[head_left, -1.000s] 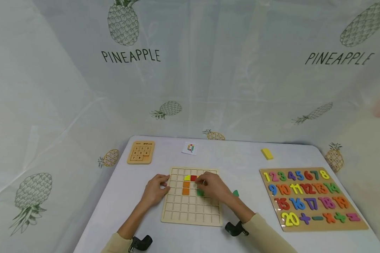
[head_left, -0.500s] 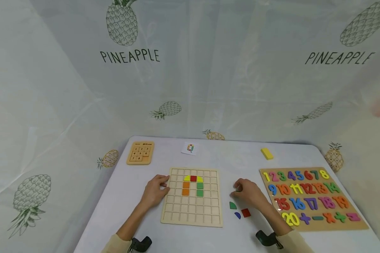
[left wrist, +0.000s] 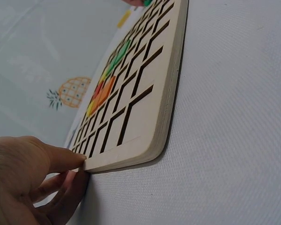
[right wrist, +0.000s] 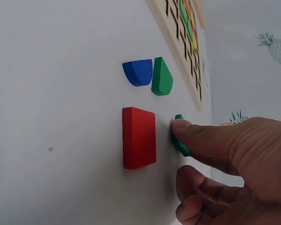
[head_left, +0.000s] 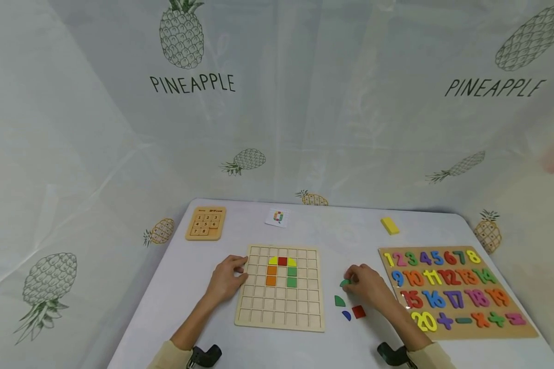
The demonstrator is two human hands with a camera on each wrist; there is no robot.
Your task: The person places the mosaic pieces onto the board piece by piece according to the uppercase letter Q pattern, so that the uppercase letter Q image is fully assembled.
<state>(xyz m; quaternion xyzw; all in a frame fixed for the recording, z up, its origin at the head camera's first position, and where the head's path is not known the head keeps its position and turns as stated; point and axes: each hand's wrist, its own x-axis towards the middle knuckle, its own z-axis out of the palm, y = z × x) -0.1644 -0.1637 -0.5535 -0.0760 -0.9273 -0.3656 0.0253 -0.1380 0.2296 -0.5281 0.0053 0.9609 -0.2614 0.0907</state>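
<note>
1. Left hand pinches the edge of the grid board.
2. Right hand pinches a green piece, right of the grid board.
3. Likely picking up; next calls for a clean lift.

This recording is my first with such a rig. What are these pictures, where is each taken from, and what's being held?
There is no machine, just a person's two bare hands at a white table. The wide picture comes from a camera on the head; the two close ones come from wrist cameras, one per hand.

The left hand grips the edge of a grid board, where seven coloured pieces sit. The right hand pinches a green piece. Near it lie another green piece, a blue piece and a red square.

Farther out are a number board, slide puzzle, card and yellow block.
</note>
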